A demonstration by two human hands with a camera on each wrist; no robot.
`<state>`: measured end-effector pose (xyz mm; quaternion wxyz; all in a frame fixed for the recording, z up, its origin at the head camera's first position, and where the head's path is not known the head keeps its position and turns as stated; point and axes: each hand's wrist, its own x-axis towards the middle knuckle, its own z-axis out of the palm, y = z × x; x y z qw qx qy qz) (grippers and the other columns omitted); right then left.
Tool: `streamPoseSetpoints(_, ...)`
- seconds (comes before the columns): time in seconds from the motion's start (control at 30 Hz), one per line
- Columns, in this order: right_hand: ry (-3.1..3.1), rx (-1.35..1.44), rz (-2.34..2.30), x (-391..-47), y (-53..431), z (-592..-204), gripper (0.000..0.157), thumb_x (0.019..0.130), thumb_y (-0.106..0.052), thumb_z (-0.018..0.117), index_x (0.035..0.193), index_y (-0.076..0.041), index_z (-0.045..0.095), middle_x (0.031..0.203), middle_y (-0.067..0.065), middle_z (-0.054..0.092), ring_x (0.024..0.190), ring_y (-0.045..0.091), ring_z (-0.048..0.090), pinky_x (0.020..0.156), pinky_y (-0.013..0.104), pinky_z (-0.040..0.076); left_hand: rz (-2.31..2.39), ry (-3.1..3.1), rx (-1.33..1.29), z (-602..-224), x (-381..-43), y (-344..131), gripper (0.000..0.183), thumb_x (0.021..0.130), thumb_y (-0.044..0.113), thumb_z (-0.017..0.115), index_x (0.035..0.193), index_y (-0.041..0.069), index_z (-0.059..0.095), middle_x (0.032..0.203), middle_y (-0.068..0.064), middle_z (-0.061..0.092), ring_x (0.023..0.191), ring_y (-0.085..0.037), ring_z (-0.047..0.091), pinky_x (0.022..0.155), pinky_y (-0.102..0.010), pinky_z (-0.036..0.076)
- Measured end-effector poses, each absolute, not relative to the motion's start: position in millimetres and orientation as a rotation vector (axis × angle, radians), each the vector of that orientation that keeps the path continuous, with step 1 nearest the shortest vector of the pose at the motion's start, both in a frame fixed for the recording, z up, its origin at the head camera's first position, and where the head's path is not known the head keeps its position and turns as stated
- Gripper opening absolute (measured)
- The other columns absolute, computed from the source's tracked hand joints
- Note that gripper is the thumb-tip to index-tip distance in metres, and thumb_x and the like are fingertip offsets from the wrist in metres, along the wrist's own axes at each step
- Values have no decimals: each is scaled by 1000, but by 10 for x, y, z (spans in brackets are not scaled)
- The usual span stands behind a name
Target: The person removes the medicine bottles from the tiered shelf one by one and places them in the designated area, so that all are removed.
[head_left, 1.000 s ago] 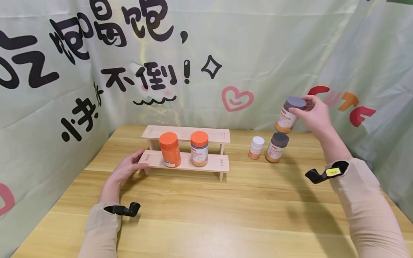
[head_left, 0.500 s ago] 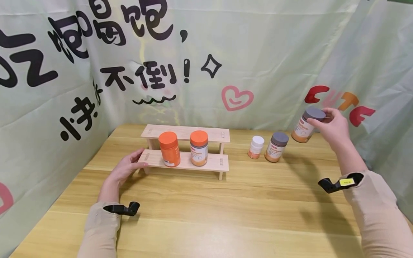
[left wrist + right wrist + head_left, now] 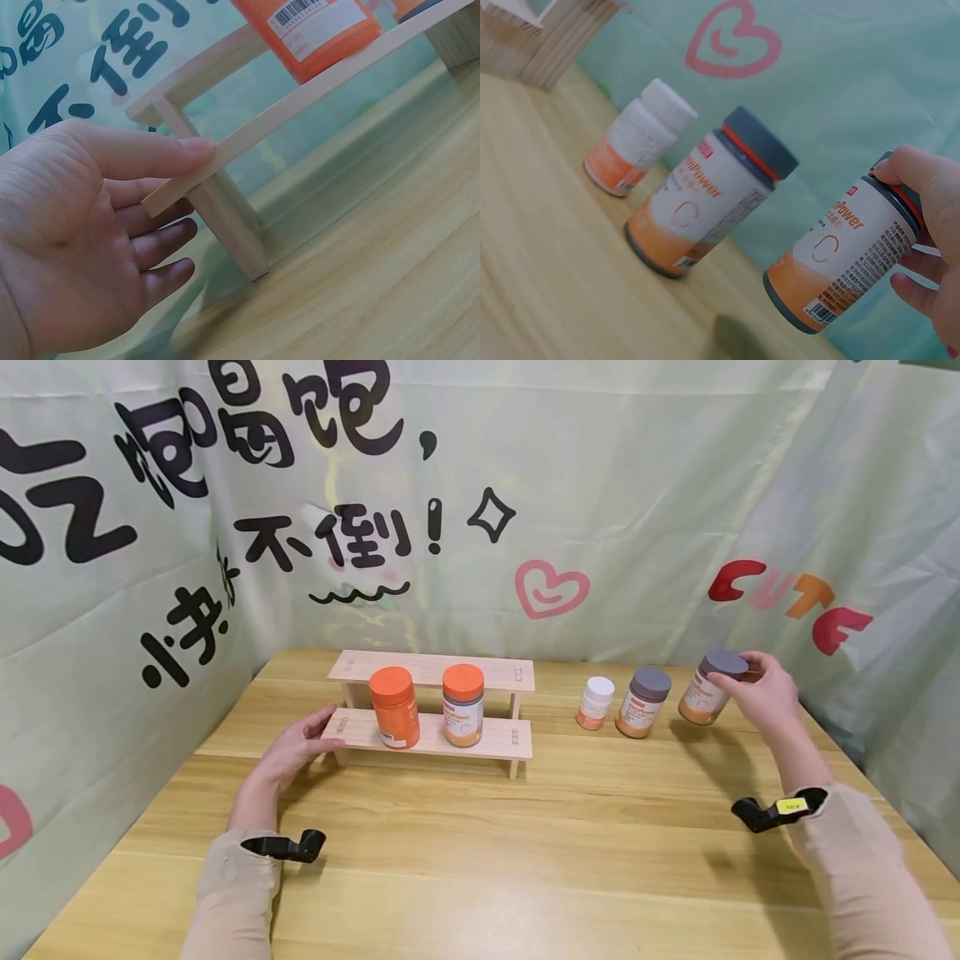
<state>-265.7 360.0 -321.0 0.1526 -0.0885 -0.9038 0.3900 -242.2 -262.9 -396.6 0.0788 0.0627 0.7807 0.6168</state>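
My right hand [image 3: 767,693] grips a grey-lidded supplement bottle [image 3: 703,695] by its lid, thumb on the near side. The bottle leans slightly, its base close over the table at the right. In the right wrist view its white and orange label [image 3: 832,251] faces the camera. My left hand [image 3: 295,752] pinches the left end of the lower step of a two-step wooden display stand [image 3: 501,740]. The left wrist view has the thumb [image 3: 161,154] on the step's front edge, with fingers behind and below. An orange bottle [image 3: 397,720] and an orange-lidded bottle [image 3: 462,720] stand upright on that step.
Left of the held bottle, a second grey-lidded bottle [image 3: 642,708] and a small white-capped bottle [image 3: 596,700] stand side by side on the wooden table [image 3: 480,852]. A printed cloth backdrop [image 3: 637,510] rises behind the table and along its sides.
My right hand has carried the grey-lidded bottle rightward, then down from above the other grey-lidded bottle to close over the table. The left hand has stayed at the stand.
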Motion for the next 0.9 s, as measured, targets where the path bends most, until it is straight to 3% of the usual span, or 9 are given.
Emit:
streamPoseSetpoints(0.2, -2572, -214, 1180, -2677, 3563, -3372, 74, 86, -42, 60, 136, 5, 33, 125, 18, 42, 98, 18, 43, 68, 17, 38, 1846, 2343, 170, -3956, -2413, -2626, 80, 85, 5, 63, 145, -6, 12, 152, -23, 6, 138, -34, 9, 111, -47, 11)
streamPoseSetpoints(0.47, -2574, -211, 1121, -2675, 3524, -3494, 69, 87, -39, 60, 133, 6, 36, 125, 24, 45, 102, 29, 44, 69, 23, 38, 1858, 2329, 174, -3962, -2423, -2624, 80, 85, 4, 63, 145, -7, 11, 151, -24, 6, 137, -35, 10, 111, -47, 11)
streamPoseSetpoints(0.9, -2570, -190, 1133, -2642, 3520, -3582, 66, 87, -37, 62, 132, 6, 38, 125, 23, 46, 101, 27, 46, 71, 23, 37, 1846, 2344, 184, -3975, -2421, -2638, 80, 86, 6, 63, 145, -6, 11, 151, -24, 5, 138, -35, 9, 111, -47, 11)
